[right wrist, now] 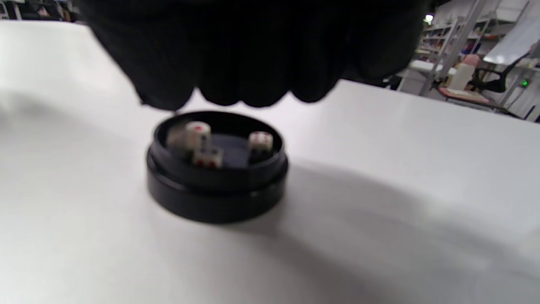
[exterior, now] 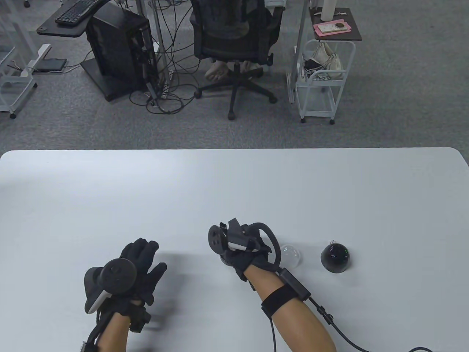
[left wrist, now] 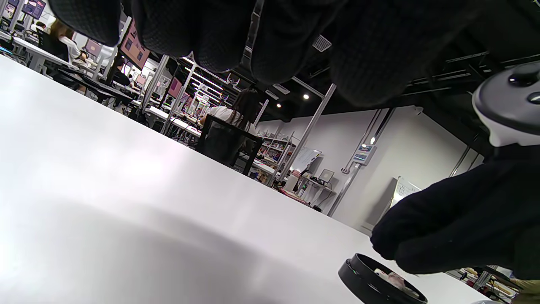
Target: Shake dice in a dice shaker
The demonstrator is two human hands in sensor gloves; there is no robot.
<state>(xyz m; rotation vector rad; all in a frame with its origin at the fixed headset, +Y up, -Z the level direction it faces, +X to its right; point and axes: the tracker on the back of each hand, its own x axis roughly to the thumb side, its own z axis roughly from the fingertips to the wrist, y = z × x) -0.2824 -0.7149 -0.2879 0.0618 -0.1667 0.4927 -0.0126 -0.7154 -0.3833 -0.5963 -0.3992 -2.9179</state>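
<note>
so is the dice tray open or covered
Open. In the right wrist view the black tray sits uncovered on the table with dice showing inside; the clear dome lies apart.

I log the shaker base (right wrist: pixel 217 185): a low, round black tray with a stepped rim, sitting flat and uncovered on the counter (right wrist: pixel 422 169). Inside I count three white dice (right wrist: pixel 201 145) with red pips, two close together at the tray's left, one apart at the right; faces too blurred to read. The clear dome (exterior: pixel 291 255) lies on the counter to the right of the base, apart from it. A glossy black dome (exterior: pixel 336 257) sits further right, well apart.
</note>
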